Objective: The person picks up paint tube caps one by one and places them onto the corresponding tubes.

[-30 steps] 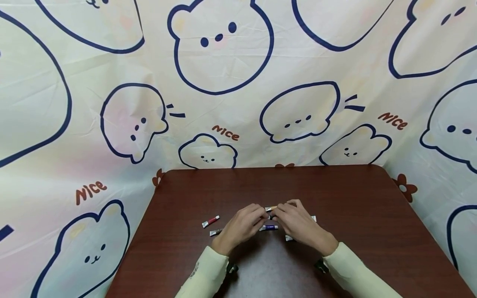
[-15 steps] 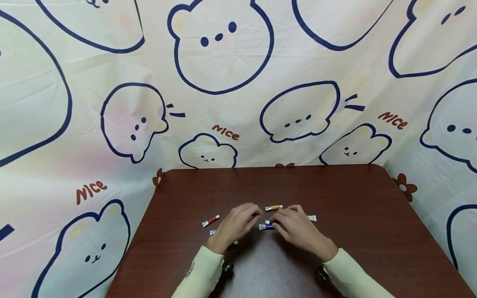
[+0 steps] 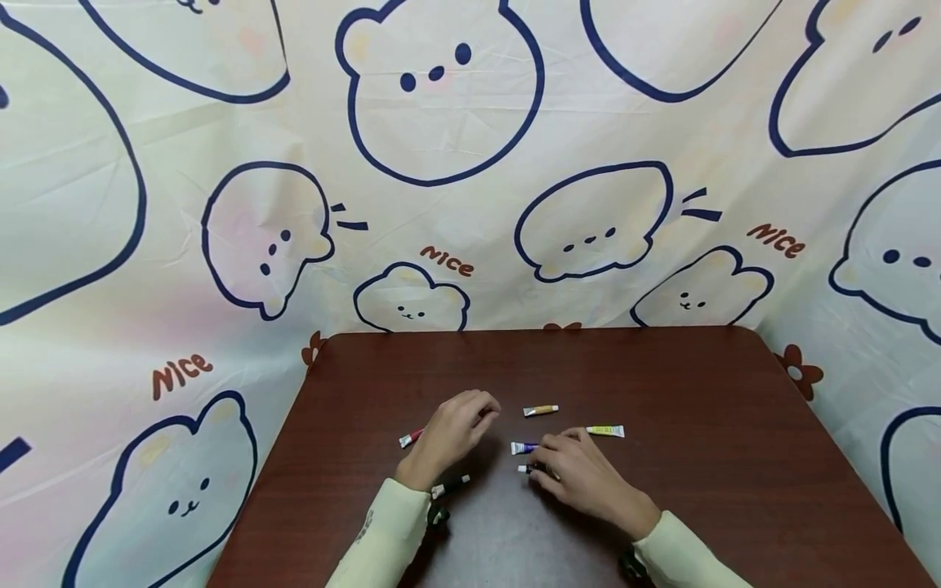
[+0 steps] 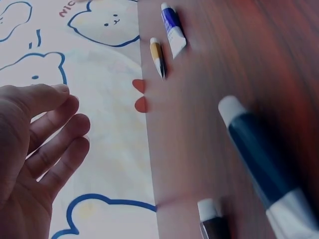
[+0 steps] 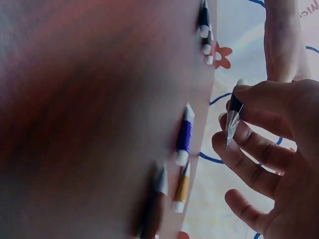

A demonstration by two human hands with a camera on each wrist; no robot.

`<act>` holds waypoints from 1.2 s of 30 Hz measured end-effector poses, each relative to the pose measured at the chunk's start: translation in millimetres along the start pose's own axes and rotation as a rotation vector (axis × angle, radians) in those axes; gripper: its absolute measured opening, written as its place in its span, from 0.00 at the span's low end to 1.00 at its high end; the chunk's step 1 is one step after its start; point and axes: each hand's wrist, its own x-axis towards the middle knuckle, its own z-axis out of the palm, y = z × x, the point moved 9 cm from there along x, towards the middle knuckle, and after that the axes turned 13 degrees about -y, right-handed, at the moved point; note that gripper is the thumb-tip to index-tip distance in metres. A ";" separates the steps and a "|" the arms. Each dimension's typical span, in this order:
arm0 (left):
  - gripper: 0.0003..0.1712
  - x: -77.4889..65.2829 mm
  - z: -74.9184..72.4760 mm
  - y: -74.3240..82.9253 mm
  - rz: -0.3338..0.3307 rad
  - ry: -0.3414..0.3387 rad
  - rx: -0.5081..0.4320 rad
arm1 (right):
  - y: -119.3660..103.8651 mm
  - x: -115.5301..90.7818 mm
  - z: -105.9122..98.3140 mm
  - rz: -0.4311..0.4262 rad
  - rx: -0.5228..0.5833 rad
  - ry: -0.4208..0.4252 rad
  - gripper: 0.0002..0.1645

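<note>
My right hand [image 3: 581, 478] pinches a small dark paint tube [image 5: 233, 112] with a white cap and silver crimped end, thumb on one side and fingers on the other. In the head view its cap points left, just below a purple paint tube [image 3: 524, 448]. My left hand [image 3: 457, 429] hovers farther left, fingers loosely bent and nothing between them, as the left wrist view shows. Beneath its wrist lies a dark paint tube [image 3: 450, 487], large and near in the left wrist view. A red paint tube [image 3: 412, 439] is partly covered by the left hand.
An ochre paint tube [image 3: 541, 411] lies beyond the purple one, with a yellow paint tube [image 3: 606, 431] to its right. Another dark tube [image 4: 213, 219] shows low in the left wrist view. The brown table [image 3: 662, 376] meets a patterned cloth [image 3: 485, 229] behind.
My left hand has drawn away to the left from the right hand. The right hand has moved toward me with the dark paint tube, uncovering the yellow tube.
</note>
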 end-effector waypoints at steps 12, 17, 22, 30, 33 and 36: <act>0.03 -6.7 1.9 -18.7 -0.075 0.001 -0.027 | -22.2 -10.8 18.8 -0.066 -0.013 0.057 0.08; 0.03 -9.9 1.6 -28.3 -0.101 0.008 0.000 | -26.8 -13.0 24.5 -0.081 -0.042 0.057 0.08; 0.04 -16.2 -4.9 -37.5 -0.113 0.036 -0.009 | -29.9 -14.1 27.9 -0.094 -0.057 0.054 0.09; 0.05 -24.6 -12.8 -53.8 -0.168 0.041 -0.014 | -33.2 -15.3 29.2 -0.115 -0.086 0.056 0.08; 0.06 -28.8 -16.8 -57.5 -0.179 0.057 -0.003 | -34.7 -15.5 29.0 -0.123 -0.095 0.069 0.09; 0.07 -33.7 -19.7 -60.8 -0.189 0.073 0.015 | -35.6 -15.9 29.9 -0.122 -0.095 0.062 0.09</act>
